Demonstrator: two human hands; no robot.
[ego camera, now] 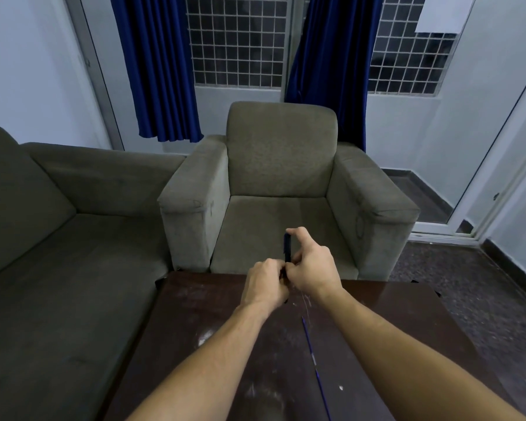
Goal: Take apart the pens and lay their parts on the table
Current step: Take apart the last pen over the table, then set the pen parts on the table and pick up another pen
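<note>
A dark blue pen (287, 247) stands nearly upright above the far edge of the dark wooden table (225, 344). My left hand (264, 284) grips its lower end, and my right hand (312, 265) holds its upper part, forefinger curled over the top. The two hands touch, and the pen's lower half is hidden between them. On the table between my forearms lie two thin blue refills, one (308, 338) farther away and one (323, 393) nearer, almost end to end. A small pale bit (341, 388) rests to the right of the nearer refill.
A grey armchair (281, 165) stands just beyond the table's far edge. A grey sofa (58, 238) runs along the left side. Dark speckled floor (468, 284) lies to the right. Whitish scuffs mark the tabletop.
</note>
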